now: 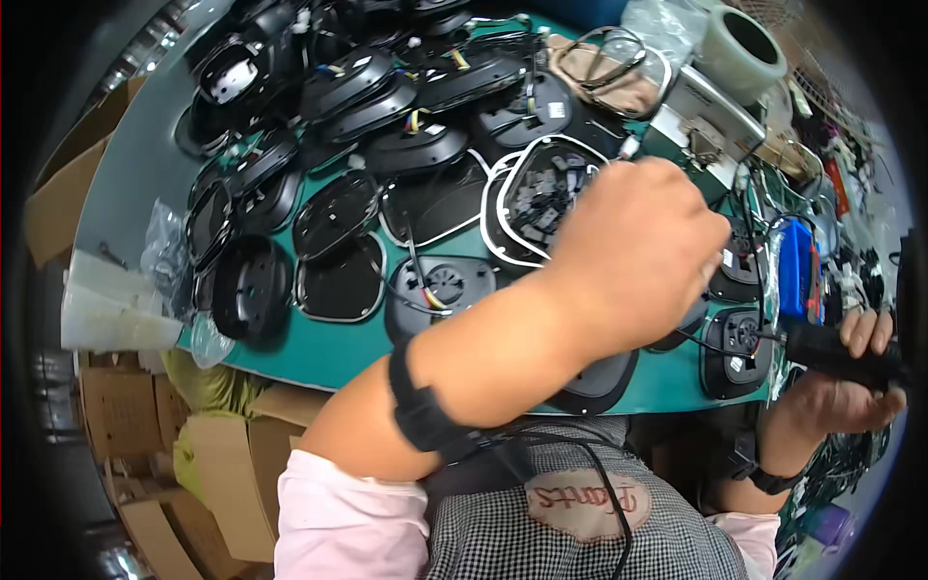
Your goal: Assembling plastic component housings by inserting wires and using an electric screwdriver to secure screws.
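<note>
My left hand (646, 246) is reached across the bench with its fingers curled closed; what they hold, if anything, is hidden. It hovers beside a rounded tray (536, 198) with white rims, filled with small dark and clear parts. At the right, my right hand (841, 396) grips a black electric screwdriver (826, 350) lying sideways. Its tip points left toward a black plastic housing (725, 372) with a round vented centre, but contact cannot be made out. Another black housing (739, 280) with a white label lies just behind that one.
Black housings (416, 150) with coloured wires are piled across the far side of the green mat (280, 362). Nearer lie open black frames (340, 280). A tape roll (749, 53), a metal device (706, 126) and a blue box (797, 271) stand rightward. Cardboard boxes (232, 478) sit lower left.
</note>
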The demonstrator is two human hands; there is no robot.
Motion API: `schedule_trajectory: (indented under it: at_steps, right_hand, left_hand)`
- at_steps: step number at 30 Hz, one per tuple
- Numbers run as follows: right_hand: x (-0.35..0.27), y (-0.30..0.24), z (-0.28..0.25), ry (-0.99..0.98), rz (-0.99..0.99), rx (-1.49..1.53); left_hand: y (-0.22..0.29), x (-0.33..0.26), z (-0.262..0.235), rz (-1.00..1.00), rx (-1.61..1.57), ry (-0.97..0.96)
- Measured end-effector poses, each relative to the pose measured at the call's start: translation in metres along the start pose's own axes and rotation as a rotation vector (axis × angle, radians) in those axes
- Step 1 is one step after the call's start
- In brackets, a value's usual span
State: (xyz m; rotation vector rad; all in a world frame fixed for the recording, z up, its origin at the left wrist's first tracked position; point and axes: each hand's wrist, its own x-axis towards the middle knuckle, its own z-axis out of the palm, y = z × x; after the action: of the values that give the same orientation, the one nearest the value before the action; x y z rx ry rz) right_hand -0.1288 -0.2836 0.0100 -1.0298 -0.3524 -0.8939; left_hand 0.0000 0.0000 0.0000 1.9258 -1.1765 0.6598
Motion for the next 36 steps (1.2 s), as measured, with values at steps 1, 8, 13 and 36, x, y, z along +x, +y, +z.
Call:
schedule_trajectory:
  at_steps: [1, 8, 13, 36]
  right_hand:
    - [0.004, -0.005, -0.005, 0.018, 0.0, 0.003]
    - [-0.021, 0.018, 0.03, -0.129, 0.007, 0.03]
    - [-0.032, 0.004, 0.036, -0.12, 0.067, 0.074]
    - [-0.048, 0.014, 0.051, -0.002, 0.141, -0.106]
  left_hand:
    - [0.002, 0.002, -0.002, -0.008, 0.006, 0.011]
    - [-0.026, -0.096, -0.146, -0.626, 0.198, 0.115]
    - [-0.03, -0.138, -0.198, -0.684, 0.372, 0.125]
    - [-0.082, -0.33, -0.372, -1.28, 0.675, -0.185]
